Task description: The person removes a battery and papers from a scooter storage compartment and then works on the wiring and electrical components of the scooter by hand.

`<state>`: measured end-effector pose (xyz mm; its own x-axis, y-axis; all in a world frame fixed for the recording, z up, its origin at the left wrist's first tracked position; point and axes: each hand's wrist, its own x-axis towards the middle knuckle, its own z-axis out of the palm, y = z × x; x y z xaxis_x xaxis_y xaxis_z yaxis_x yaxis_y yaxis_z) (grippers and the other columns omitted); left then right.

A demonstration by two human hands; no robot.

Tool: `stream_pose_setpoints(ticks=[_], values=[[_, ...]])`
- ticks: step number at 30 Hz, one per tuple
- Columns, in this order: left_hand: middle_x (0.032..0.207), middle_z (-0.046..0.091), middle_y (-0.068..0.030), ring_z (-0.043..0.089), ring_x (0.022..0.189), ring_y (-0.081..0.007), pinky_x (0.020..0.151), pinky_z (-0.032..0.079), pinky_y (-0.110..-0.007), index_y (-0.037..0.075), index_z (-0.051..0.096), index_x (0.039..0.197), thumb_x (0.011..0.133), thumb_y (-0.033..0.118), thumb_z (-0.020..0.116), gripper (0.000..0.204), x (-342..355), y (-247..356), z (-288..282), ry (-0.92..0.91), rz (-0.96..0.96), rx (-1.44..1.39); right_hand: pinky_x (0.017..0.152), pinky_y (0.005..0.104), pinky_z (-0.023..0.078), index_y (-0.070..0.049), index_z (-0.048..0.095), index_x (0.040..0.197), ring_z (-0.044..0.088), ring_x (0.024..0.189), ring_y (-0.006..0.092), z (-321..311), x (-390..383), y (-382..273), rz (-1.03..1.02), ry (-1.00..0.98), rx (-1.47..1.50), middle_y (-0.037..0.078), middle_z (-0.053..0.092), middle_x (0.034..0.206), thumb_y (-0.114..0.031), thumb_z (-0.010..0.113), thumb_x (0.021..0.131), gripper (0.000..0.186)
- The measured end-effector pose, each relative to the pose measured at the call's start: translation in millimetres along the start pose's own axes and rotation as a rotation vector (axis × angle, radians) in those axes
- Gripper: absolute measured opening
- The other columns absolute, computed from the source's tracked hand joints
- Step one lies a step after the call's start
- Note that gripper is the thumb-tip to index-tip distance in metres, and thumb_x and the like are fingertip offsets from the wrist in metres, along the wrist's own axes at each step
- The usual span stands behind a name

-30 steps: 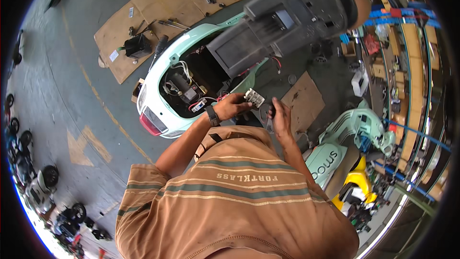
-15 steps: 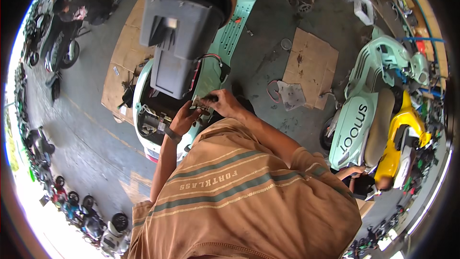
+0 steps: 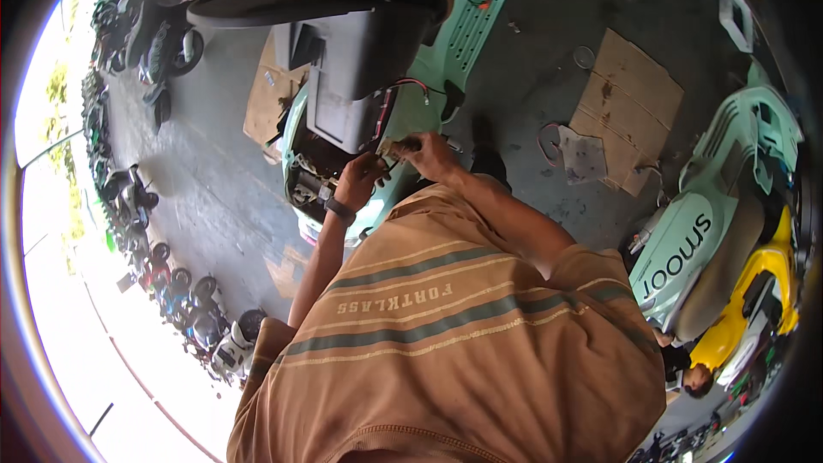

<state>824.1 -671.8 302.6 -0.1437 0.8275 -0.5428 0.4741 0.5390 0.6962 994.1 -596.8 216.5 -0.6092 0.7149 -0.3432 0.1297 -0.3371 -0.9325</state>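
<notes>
My left hand [image 3: 362,180] is closed, its fingertips pressed around something small and dark that I cannot make out. Just to its right, my right hand [image 3: 429,157] pinches a small pale part [image 3: 391,151], its kind too small to tell. Both hands are above the rear of a mint-green scooter [image 3: 410,124]. Beyond them a dark grey plastic storage bin [image 3: 347,107] stands tilted up out of the scooter's open body. Beside my left hand, wiring and parts show inside the body cavity [image 3: 310,182].
Cardboard sheets [image 3: 624,111] lie on the floor right and left of the scooter. A grey plate [image 3: 583,154] rests by the right sheet. Another mint-green scooter [image 3: 694,236] and a yellow one [image 3: 737,321] stand at the right, near a crouching person [image 3: 686,373]. Motorbikes line the left.
My view has shifted left, so the scene sits further right. My hands, earlier together around a small part, are now slightly apart, with the pale part in my right fingers.
</notes>
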Motion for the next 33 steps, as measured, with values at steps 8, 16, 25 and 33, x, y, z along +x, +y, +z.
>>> stream_pose_setpoints(ticks=[8, 16, 25, 33], values=[[0.071, 0.065, -0.0083, 0.061, 0.063, -0.0162, 0.058, 0.046, -0.033, 0.002, 0.056, 0.095, 0.096, 0.028, 0.056, 0.026, -1, -17, 12, 0.084, -0.085, 0.02, 0.072, 0.0335, 0.05, -0.002, 0.074, 0.094, 0.068, 0.077, 0.0192, 5, 17, 27, 0.001, -0.112, 0.054, 0.012, 0.073, 0.085, -0.035, 0.07, 0.087, 0.034], [0.071, 0.066, -0.014, 0.066, 0.068, -0.0254, 0.065, 0.048, -0.038, 0.004, 0.05, 0.114, 0.096, 0.033, 0.057, 0.035, 2, -17, 20, 0.227, -0.127, 0.021, 0.068, 0.028, 0.047, -0.002, 0.073, 0.098, 0.061, 0.076, 0.0085, -9, 17, -2, 0.143, -0.227, 0.204, 0.004, 0.072, 0.084, -0.036, 0.067, 0.091, 0.035], [0.08, 0.067, -0.0172, 0.065, 0.073, -0.0268, 0.066, 0.049, -0.039, -0.002, 0.061, 0.112, 0.09, 0.035, 0.063, 0.042, 2, -22, 20, 0.159, -0.079, -0.021, 0.057, 0.0236, 0.041, -0.005, 0.073, 0.101, 0.052, 0.068, 0.0036, -14, 20, 6, 0.179, -0.297, 0.157, -0.001, 0.07, 0.084, -0.041, 0.065, 0.092, 0.038], [0.076, 0.064, -0.0111, 0.057, 0.068, -0.0153, 0.064, 0.047, -0.034, -0.005, 0.065, 0.103, 0.091, 0.032, 0.06, 0.039, 0, -6, 16, 0.167, -0.092, -0.155, 0.06, 0.0307, 0.043, 0.0, 0.072, 0.089, 0.057, 0.067, 0.013, -55, 61, 47, 0.177, 0.158, -0.1, 0.004, 0.062, 0.071, -0.04, 0.066, 0.091, 0.041]])
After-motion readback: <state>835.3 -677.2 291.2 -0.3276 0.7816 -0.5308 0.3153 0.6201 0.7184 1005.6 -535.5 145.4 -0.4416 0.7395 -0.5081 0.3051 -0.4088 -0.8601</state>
